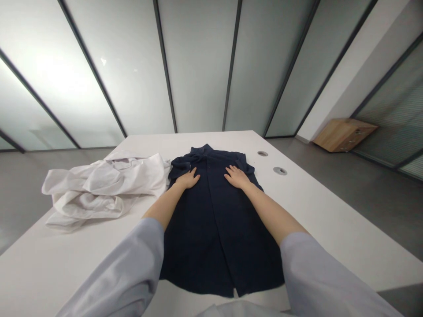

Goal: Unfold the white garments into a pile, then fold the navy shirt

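A dark navy button-up shirt [211, 229] lies spread front side up, its collar pointing away from me and its curved hem toward me. On its upper left part, close to the sleeve, rests my left hand [187, 179], fingers apart and flat on the cloth. My right hand [237, 177] lies flat with spread fingers on the upper right part, near the other sleeve. Neither hand grips the fabric. Both short sleeves look bunched beside the shoulders.
White garments [109, 185] lie crumpled in a heap left of the shirt, on the white table [317, 229]. Two round grommets [280, 171] are set in the tabletop at right. Beyond stand frosted glass panels [198, 66] and a wooden cabinet [343, 134].
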### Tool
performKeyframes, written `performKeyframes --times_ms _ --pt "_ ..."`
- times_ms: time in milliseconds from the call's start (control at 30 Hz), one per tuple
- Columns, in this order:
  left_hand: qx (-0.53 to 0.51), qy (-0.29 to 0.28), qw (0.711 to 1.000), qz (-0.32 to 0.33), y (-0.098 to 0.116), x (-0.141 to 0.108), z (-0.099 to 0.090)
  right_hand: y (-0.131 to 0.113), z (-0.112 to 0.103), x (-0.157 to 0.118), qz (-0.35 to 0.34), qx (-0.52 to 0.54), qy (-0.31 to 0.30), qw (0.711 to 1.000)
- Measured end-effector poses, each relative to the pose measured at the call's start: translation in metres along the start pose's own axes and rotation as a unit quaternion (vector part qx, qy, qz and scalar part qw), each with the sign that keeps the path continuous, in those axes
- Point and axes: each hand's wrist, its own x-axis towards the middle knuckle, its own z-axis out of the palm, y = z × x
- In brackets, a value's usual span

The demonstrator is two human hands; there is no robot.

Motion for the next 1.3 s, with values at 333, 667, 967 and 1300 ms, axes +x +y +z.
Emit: performKeyframes --times_ms 333,667,967,1300 --pt "0.003 0.005 0.999 -0.043 0.031 -0.044 0.021 -0.003 -0.004 -0.028 -0.047 0.000 -0.034 0.998" --pt "-0.028 -0.018 0.999 -0.038 0.017 -0.026 0.014 -0.017 -0.003 -0.033 0.057 0.008 -0.047 0.997" --pt "-0.032 0.016 0.999 -0.001 -0.010 0.015 -0.001 -0.019 -0.001 0.011 0.133 0.039 -0.042 0.989" --pt "0.000 0.009 0.998 -0.060 0.001 -0.011 0.003 -0.014 -0.002 -0.011 0.044 0.024 -0.024 0.998"
